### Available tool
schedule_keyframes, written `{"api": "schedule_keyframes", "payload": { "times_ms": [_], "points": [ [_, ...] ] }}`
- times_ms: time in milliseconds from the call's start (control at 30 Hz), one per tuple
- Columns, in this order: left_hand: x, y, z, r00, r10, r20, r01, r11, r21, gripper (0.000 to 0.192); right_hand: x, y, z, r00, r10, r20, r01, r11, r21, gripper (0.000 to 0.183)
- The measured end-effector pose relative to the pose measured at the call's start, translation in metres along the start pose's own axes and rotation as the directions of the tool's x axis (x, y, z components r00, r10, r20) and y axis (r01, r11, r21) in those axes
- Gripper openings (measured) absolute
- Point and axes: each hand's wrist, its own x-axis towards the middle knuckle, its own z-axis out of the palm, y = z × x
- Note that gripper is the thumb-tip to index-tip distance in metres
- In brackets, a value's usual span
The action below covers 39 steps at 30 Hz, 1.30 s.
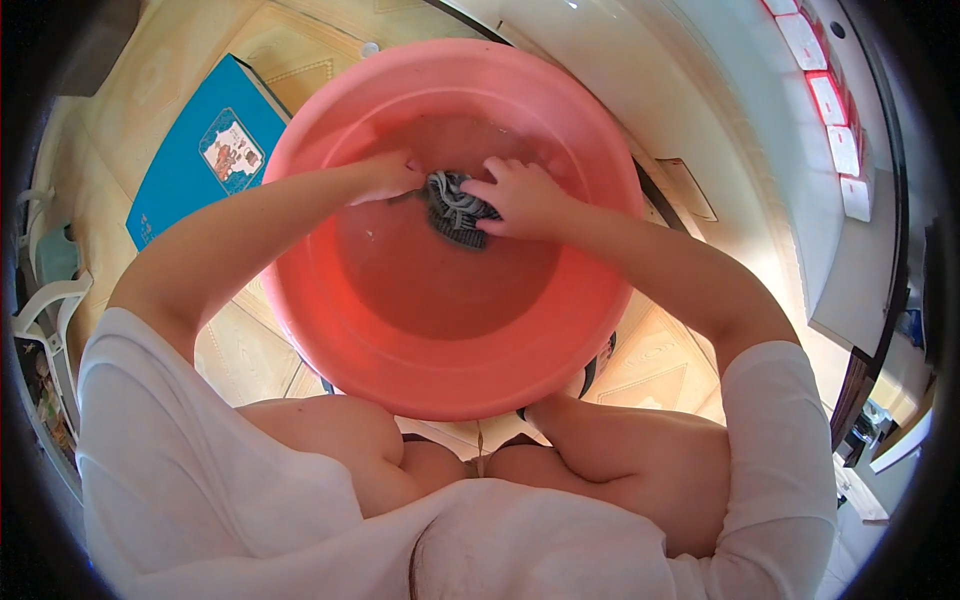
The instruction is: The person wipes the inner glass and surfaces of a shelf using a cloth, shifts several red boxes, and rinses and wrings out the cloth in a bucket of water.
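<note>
A large pink plastic basin (450,375) stands before my knees with water in its bottom. In it lies a bunched, wet grey and black striped cloth (456,214), partly under the water. From the right, my right hand (525,199) has it between thumb and fingers, the fingers spread over its edge. My left hand (388,178) is curled at the cloth's left end, where a dark part of the fabric runs beneath the palm. The left fingertips are partly hidden.
A flat blue box (180,157) with a picture panel lies on the tiled floor (240,352) left of the basin. A white cabinet-like surface (720,120) runs along the right, with several red and white packs (829,97) beyond. A white plastic frame (56,307) stands far left.
</note>
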Motion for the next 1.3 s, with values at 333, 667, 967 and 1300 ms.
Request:
{"api": "schedule_keyframes", "payload": {
  "times_ms": [333,667,967,1300],
  "points": [
    [-0.008,0.006,0.007,0.997,0.066,0.026,-0.07,0.981,0.183,0.032,0.037,0.054,0.033,0.921,0.384,-0.068,-0.309,0.825,0.472,0.028],
    [-0.015,0.003,0.005,0.999,0.0,-0.044,0.0,1.0,0.005,0.033,0.03,0.041,0.024,0.936,0.352,0.032,-0.344,0.886,0.313,0.04],
    [-0.001,0.002,0.013,0.973,0.145,-0.179,-0.128,0.986,0.105,0.035,0.024,0.051,0.027,0.948,0.32,0.011,-0.318,0.939,0.127,0.033],
    [-0.028,0.024,0.004,0.996,0.075,0.038,-0.049,0.884,-0.465,0.052,0.01,-0.007,-0.05,0.985,0.131,-0.113,0.006,0.626,0.78,0.015]
  ]
}}
